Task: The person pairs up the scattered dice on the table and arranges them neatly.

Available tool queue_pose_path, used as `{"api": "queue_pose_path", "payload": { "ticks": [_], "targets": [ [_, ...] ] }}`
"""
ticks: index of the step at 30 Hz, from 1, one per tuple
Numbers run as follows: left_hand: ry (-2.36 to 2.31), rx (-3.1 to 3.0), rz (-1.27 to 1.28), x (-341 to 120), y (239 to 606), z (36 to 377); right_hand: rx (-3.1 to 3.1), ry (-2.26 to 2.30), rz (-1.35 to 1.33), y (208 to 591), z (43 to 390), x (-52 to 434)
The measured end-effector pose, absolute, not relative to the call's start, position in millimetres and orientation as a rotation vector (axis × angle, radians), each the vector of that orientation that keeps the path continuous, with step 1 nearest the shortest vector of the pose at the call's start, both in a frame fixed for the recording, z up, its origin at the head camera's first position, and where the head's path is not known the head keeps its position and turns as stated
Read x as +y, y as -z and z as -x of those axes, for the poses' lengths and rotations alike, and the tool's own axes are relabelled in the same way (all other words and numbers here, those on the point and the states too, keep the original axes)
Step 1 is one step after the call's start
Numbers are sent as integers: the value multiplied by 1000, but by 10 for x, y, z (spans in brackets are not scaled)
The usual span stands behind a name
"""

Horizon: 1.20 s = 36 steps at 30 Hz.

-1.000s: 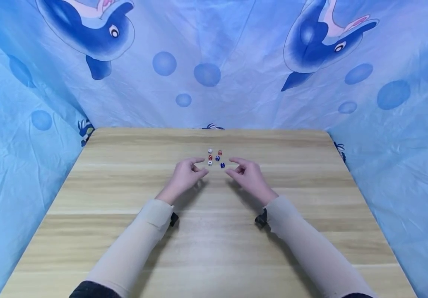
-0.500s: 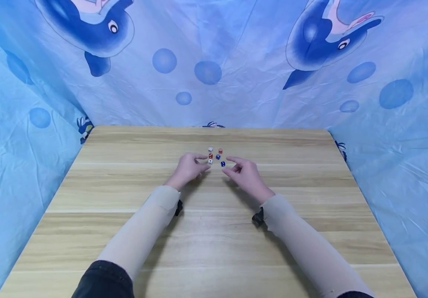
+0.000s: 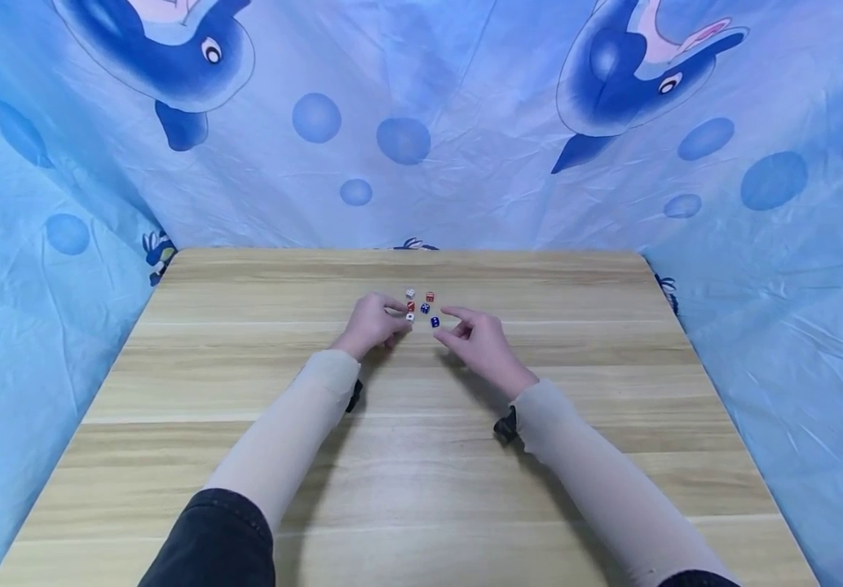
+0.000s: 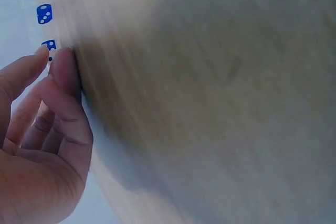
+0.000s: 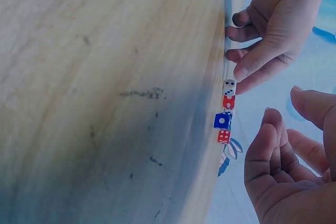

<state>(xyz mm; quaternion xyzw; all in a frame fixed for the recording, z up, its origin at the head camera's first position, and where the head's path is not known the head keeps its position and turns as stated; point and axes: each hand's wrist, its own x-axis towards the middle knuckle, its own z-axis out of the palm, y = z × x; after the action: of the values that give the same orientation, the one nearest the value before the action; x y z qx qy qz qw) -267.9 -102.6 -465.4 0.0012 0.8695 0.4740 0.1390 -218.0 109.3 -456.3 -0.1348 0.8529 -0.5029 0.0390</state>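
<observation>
Dice lie in a small loose cluster on the wooden table [image 3: 172, 456], toward the far middle; head view shows a white die [image 3: 410, 293] and red die [image 3: 430, 296] at the back, another red die [image 3: 410, 306] and blue die [image 3: 425, 308] in the middle, a second blue die [image 3: 434, 322] nearest. Left hand [image 3: 373, 324] has thumb and forefinger closed onto a white die [image 3: 409, 317] at the near-left edge (grip looks like a pinch, no lift visible). Right hand [image 3: 482, 344] hovers just beside the nearest blue die, fingers loosely curled, holding nothing. Left wrist view: fingertips [image 4: 62, 69] pressed together, two blue dice [image 4: 44, 13] beyond. Right wrist view: dice [image 5: 222, 120] in a row, all apparently on the table. Judgement: one die just grasped, the rest untouched. Against the earlier frames, both hands have advanced toward the cluster; the left has closed on its die.
</observation>
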Motion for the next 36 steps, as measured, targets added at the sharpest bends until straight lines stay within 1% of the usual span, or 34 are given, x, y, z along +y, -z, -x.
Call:
{"api": "queue_pose_path", "payload": {
  "ticks": [9, 21, 29, 36],
  "targets": [
    [-1323, 2560, -99, -1006, 4692, 2735, 2651, 1515, 419, 4578, 2189, 1114],
    [-1219, 2625, -109, -979, 4727, 2790, 2661, 1490, 395, 4607, 2206, 1130],
    [-1212, 2612, -113, -986, 4684, 2745, 2669, 1438, 418, 4649, 2237, 1122],
    [-1168, 2612, -172, -950, 4593, 2584, 2647, 1376, 413, 4647, 2219, 1111]
  ]
}}
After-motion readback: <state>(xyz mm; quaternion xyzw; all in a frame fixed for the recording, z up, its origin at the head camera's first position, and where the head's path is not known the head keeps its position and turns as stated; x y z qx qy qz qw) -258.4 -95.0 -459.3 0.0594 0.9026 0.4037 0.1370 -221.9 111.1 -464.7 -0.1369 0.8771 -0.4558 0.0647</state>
